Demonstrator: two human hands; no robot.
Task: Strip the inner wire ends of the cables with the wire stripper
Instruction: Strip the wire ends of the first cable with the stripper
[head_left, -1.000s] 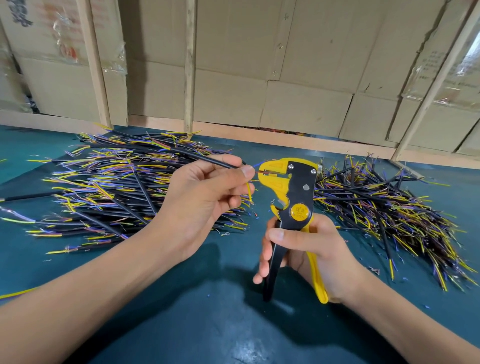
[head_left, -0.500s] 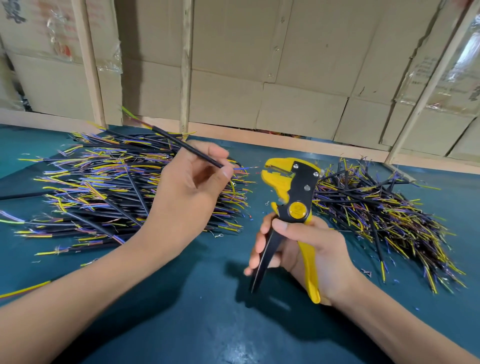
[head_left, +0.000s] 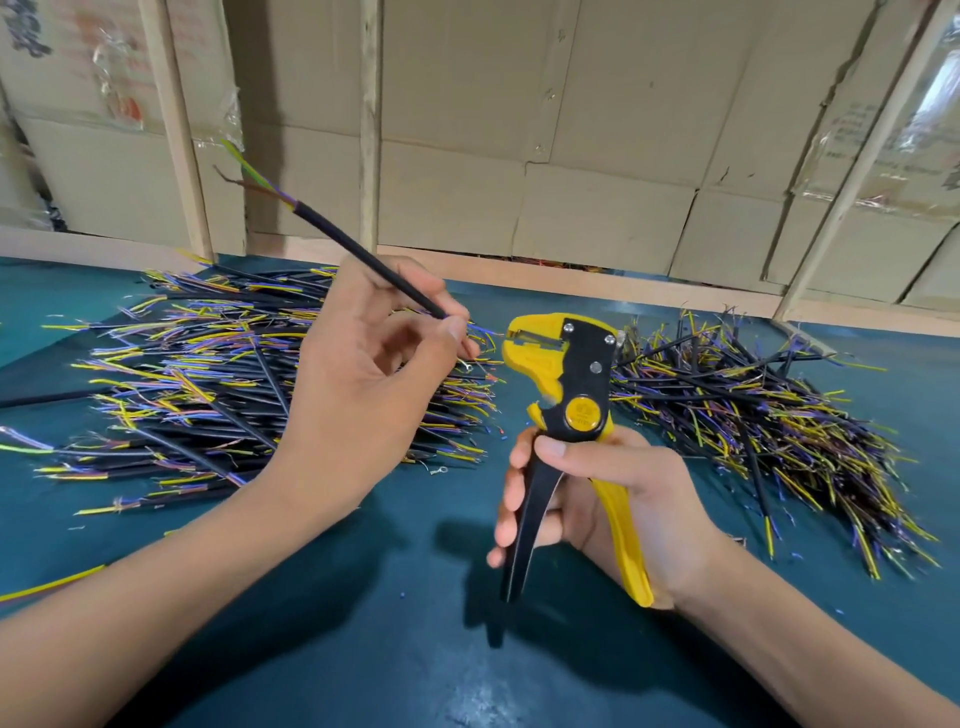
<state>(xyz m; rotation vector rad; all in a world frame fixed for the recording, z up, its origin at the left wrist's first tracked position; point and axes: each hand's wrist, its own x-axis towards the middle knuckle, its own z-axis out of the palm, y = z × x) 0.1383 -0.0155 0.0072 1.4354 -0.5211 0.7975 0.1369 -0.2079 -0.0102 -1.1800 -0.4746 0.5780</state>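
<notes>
A thin black cable with loose coloured wires at its far end (head_left: 358, 253) is pinched between the thumb and fingertips of the left hand (head_left: 363, 384). The cable is held up in the air, slanting up and to the left, above the big pile of black cables with yellow and purple ends (head_left: 208, 384) that lies on the dark green table top (head_left: 363, 623). The wire tips look bare, but they are too blurred to tell for sure.

The yellow and black wire stripper (head_left: 566, 415) is held upright in the right hand (head_left: 613, 499). Fingers are curled round its two handles, which are spread apart. Its yellow head is near the left thumb, not touching the cable.

A second, messier pile of cables (head_left: 769, 421) lies just behind the right hand. A wall of brown cardboard sheets and wooden strips (head_left: 571, 156) stands behind the table.
</notes>
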